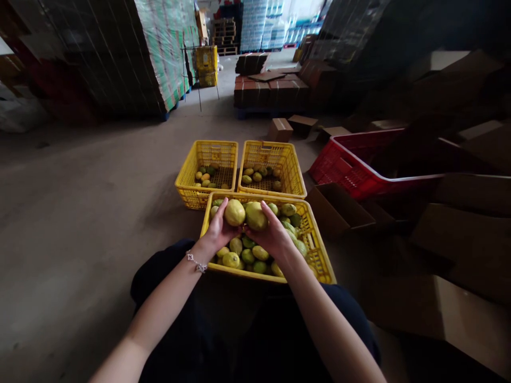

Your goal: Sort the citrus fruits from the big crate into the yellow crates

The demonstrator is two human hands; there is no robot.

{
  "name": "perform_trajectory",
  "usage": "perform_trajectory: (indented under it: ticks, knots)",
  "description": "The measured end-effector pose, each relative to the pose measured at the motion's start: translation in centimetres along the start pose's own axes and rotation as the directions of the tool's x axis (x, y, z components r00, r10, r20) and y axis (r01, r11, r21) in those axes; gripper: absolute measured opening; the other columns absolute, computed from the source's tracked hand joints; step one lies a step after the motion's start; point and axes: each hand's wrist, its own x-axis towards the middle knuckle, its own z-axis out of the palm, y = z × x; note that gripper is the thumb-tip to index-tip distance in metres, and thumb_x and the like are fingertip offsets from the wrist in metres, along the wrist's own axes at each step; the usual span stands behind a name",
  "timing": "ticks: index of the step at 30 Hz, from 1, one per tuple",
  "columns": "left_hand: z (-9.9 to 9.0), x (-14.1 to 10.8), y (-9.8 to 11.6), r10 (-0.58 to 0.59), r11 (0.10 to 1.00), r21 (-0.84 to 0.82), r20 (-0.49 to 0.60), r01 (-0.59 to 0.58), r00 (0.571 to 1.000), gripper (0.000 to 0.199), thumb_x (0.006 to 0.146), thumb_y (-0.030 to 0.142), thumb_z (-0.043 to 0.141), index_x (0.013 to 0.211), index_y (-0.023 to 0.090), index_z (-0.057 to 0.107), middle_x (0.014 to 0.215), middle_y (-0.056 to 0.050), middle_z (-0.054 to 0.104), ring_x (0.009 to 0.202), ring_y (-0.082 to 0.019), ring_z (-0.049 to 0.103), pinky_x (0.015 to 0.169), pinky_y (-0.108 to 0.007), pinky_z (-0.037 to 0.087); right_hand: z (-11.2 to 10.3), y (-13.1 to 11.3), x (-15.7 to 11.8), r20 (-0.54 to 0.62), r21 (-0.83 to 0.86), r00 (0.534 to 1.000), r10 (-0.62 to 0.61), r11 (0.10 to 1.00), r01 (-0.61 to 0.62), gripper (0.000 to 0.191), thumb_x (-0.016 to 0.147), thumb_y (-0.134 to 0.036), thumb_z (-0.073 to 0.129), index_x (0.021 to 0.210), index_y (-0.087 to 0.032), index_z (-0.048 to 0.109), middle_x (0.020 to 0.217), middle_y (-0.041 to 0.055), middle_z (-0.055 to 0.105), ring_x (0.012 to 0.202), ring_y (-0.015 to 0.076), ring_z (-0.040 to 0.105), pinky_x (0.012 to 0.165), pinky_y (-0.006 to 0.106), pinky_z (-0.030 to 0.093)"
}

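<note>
My left hand is closed around a yellow lemon, its thumb on the outer side. Side by side with it, a greener lemon sits in my right hand, the thumb along its top right. Both hands are held over the near yellow crate. Inside that crate lie several loose lemons, from green to yellow, partly hidden by my hands and forearms.
Behind stand two more yellow crates, a left one and a right one, each with several fruits on the bottom. To the right are a red crate and cardboard boxes. Wrapped stacks rise at the back left.
</note>
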Motion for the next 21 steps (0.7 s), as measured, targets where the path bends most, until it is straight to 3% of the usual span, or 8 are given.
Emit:
perform_trajectory:
  ticks: [3,7,10,14,18,21]
  knots:
    - [0.3,-0.6,-0.1,0.117,0.993,0.018,0.020,-0.118,0.993,0.028,0.086,0.037,0.081,0.103,0.017,0.073,0.089,-0.007,0.076,0.080,-0.020,0.071,0.071,-0.029,0.060,0.4,-0.1,-0.5,-0.029,-0.050,0.990,-0.137,0.990,0.135,0.047,0.066,-0.044,0.089,0.102,-0.030,0.062,0.084,-0.0043,0.072,0.066,0.0180,0.067,0.050,0.028,0.052]
    - [-0.1,-0.7,0.0,0.205,0.969,0.108,0.146,-0.221,0.968,0.036,0.073,0.033,0.092,0.099,0.014,0.076,0.097,-0.010,0.078,0.109,-0.028,0.073,0.097,-0.035,0.058,0.5,-0.4,-1.8,-0.028,-0.247,0.958,-0.284,0.931,0.269,0.068,0.052,-0.026,0.096,0.109,-0.031,0.058,0.086,-0.0065,0.073,0.077,0.0193,0.070,0.065,0.029,0.058]
    - [-0.4,-0.2,0.1,0.254,0.946,0.154,0.195,-0.285,0.947,0.041,0.066,0.036,0.097,0.094,0.014,0.076,0.093,-0.008,0.078,0.108,-0.027,0.073,0.096,-0.033,0.058,0.4,-0.5,-2.4,-0.009,-0.327,0.938,-0.347,0.888,0.325,0.066,0.052,-0.023,0.097,0.104,-0.030,0.057,0.084,-0.0055,0.072,0.078,0.0199,0.070,0.071,0.031,0.059]
    - [-0.2,0.1,0.0,0.353,0.909,0.171,0.167,-0.380,0.921,0.037,0.067,0.037,0.096,0.086,0.016,0.073,0.088,-0.005,0.078,0.104,-0.025,0.074,0.091,-0.030,0.058,0.4,-0.6,-2.5,0.014,-0.311,0.914,-0.405,0.867,0.389,0.068,0.051,-0.023,0.098,0.103,-0.030,0.055,0.085,-0.0069,0.070,0.076,0.0169,0.067,0.071,0.029,0.057]
    - [0.3,-0.5,-0.4,0.361,0.917,0.121,0.144,-0.379,0.921,0.029,0.073,0.032,0.093,0.088,0.019,0.072,0.095,-0.005,0.078,0.111,-0.027,0.072,0.093,-0.031,0.056,0.5,-0.6,-2.2,0.009,-0.293,0.891,-0.454,0.851,0.436,0.065,0.053,-0.026,0.099,0.101,-0.029,0.056,0.085,-0.0072,0.070,0.076,0.0157,0.066,0.070,0.027,0.056]
    - [0.4,-0.6,-0.7,0.359,0.916,0.144,0.118,-0.374,0.926,0.036,0.067,0.025,0.095,0.092,0.020,0.070,0.091,-0.003,0.076,0.100,-0.023,0.072,0.089,-0.029,0.055,0.4,-0.4,-2.0,0.016,-0.281,0.895,-0.445,0.857,0.431,0.056,0.055,-0.029,0.099,0.095,-0.028,0.060,0.082,-0.0060,0.070,0.074,0.0162,0.066,0.069,0.028,0.056]
